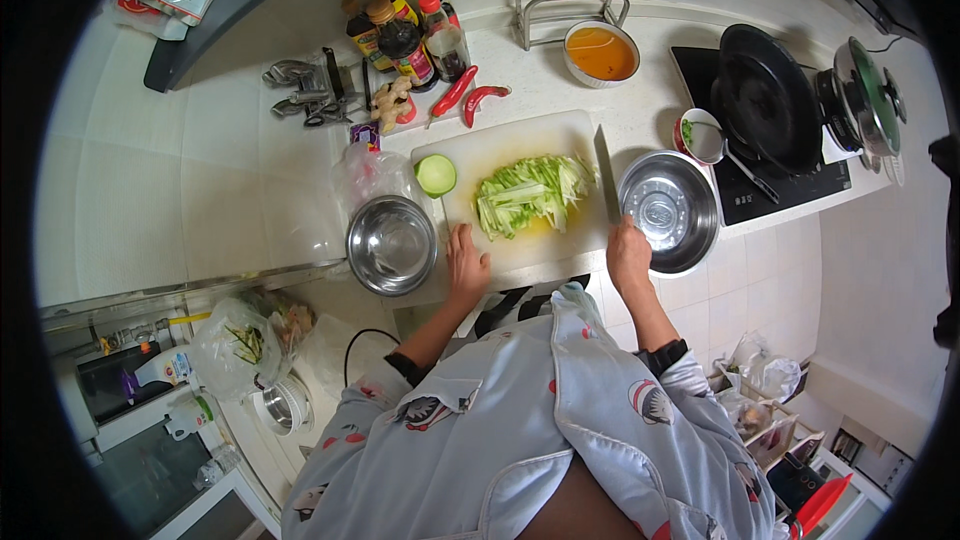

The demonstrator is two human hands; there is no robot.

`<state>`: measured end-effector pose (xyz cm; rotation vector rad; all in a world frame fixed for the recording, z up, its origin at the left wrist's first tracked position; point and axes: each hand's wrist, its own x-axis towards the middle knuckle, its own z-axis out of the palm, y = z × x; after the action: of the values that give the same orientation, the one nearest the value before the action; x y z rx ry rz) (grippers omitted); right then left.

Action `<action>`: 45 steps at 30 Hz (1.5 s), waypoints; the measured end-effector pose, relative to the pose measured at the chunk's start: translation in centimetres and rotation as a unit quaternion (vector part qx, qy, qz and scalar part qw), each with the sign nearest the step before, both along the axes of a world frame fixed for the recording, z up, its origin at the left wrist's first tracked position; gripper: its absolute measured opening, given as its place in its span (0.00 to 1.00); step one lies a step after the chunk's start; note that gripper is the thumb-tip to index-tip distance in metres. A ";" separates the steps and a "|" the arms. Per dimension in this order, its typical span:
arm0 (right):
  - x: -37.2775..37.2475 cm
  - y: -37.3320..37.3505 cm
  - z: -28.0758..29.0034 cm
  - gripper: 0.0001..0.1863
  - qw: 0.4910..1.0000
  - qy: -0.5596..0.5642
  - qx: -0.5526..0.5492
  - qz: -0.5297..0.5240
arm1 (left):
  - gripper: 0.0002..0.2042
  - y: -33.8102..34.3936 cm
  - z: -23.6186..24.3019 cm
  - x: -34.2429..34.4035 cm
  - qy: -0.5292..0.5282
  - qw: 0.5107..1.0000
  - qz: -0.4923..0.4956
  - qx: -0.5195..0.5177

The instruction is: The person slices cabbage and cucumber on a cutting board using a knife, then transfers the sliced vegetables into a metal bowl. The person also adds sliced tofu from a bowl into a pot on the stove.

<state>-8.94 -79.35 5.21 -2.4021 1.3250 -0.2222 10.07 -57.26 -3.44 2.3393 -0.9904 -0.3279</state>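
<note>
On a white cutting board (515, 140) lies a heap of light green vegetable strips (535, 195), probably cut squash. A round cut end of green squash (436, 176) sits at the board's left edge. My right hand (628, 255) grips a knife (607, 175) by its handle, the blade pointing away from me along the board's right edge. My left hand (466, 262) rests at the board's near left corner, fingers extended and thumb apart, holding nothing. Left of it stands a steel bowl (392, 245); a larger steel basin (668, 210) stands beside the right hand.
Behind the board are red chilies (453, 93), ginger (392, 103), sauce bottles (405, 45) and a bowl of orange liquid (601, 53). At right, a black wok (768, 90) sits on the cooktop (745, 195), near a small bowl with a ladle (700, 136). A plastic bag (375, 175) lies left.
</note>
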 end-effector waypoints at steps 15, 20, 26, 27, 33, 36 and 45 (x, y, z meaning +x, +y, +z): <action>0.2 1.3 -3.3 0.08 0.997 -0.004 0.027 0.069 | 0.55 -11.2 0.2 0.7 0.188 0.939 0.262 0.118; -0.2 0.1 -6.3 0.09 0.963 -0.155 0.222 0.006 | 0.55 -12.6 0.5 1.6 0.161 0.933 0.304 0.104; 0.2 0.6 -7.2 0.06 0.816 -0.286 0.496 -0.084 | 0.55 -14.5 1.9 2.8 0.167 0.936 0.283 0.124; 0.2 0.6 -7.1 0.06 0.822 -0.282 0.488 -0.085 | 0.55 -15.1 2.4 2.7 0.166 0.938 0.277 0.122; 0.1 1.3 -7.7 0.04 0.791 -0.296 0.523 -0.116 | 0.46 -18.3 4.2 1.5 -0.008 0.983 0.028 0.179; 0.6 2.6 -8.1 0.04 0.767 -0.325 0.536 -0.137 | 0.40 -19.1 3.5 1.5 -0.003 0.987 -0.033 0.155; 4.0 5.0 -7.1 0.02 0.639 -0.421 0.616 -0.186 | 0.27 -18.9 1.6 1.0 -0.052 0.998 -0.041 0.014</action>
<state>-4.96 -74.34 -1.91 -0.6503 0.9075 -0.3308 11.02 -76.18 -1.82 2.3660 -1.1399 -0.2549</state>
